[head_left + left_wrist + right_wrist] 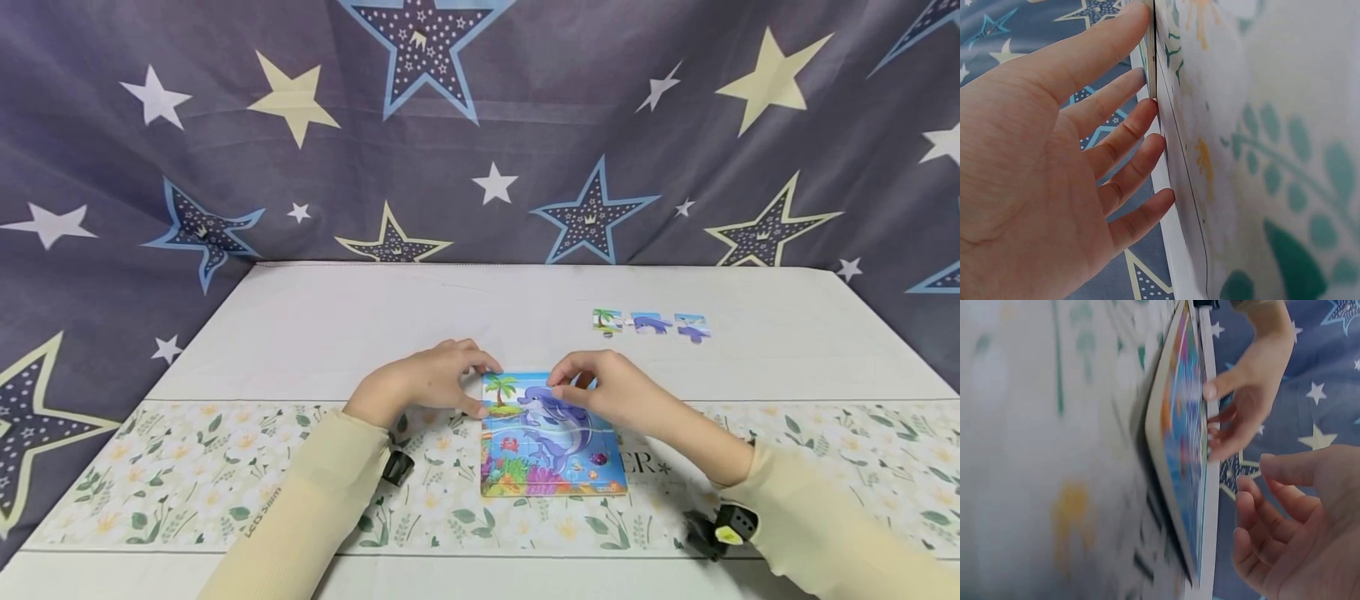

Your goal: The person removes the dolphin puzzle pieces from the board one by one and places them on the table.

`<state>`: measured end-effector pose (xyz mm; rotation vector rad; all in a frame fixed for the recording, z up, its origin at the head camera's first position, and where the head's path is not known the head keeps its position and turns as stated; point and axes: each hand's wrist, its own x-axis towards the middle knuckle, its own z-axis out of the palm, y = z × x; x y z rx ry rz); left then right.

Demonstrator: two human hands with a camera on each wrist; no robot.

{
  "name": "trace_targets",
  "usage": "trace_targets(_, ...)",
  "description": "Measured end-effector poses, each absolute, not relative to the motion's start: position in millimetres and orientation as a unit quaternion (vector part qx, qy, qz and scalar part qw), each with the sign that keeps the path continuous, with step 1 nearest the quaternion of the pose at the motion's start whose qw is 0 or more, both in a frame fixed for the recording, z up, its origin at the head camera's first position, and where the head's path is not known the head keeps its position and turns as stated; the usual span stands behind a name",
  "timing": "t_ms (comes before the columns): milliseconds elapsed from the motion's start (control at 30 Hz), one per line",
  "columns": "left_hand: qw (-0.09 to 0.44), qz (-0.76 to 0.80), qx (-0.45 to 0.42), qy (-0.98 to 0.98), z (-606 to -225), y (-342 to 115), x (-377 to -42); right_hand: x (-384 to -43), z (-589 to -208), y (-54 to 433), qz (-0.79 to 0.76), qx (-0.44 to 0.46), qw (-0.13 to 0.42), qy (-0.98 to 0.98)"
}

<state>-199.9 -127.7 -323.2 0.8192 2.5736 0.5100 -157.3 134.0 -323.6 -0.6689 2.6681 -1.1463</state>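
A dolphin jigsaw puzzle (551,446) in a flat tray lies on the table before me, showing a palm tree, a crab and coral. My left hand (442,379) rests at its left side, with thumb and fingertips at the tray's edge; the left wrist view shows these fingers (1125,140) loosely spread. Over the upper right part of the picture is my right hand (611,387), fingers bent. In the right wrist view, the right hand (1310,519) stands off the puzzle surface (1185,437), and no piece shows between thumb and fingers.
Beyond the puzzle, at the back right, lie three loose pieces: a palm tree piece (606,320), a dolphin piece (649,322) and another blue piece (692,327). A floral strip (225,475) crosses the white table (375,325). A star-patterned curtain (480,133) hangs behind.
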Motion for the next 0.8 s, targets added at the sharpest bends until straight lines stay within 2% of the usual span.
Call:
trace_targets(200, 0.193, 0.181, 0.289, 0.92, -322, -127, -200, -154, -325, 117, -0.385, -0.227, 0.085, 0.89)
trace_targets(500, 0.193, 0.182, 0.294, 0.918, -321, -127, -200, -157, -327, 101, -0.379, -0.251, 0.132, 0.881)
trace_targets(800, 0.192, 0.176, 0.3, 0.918, -320, -128, -201, -160, -328, 95, -0.344, -0.265, 0.149, 0.888)
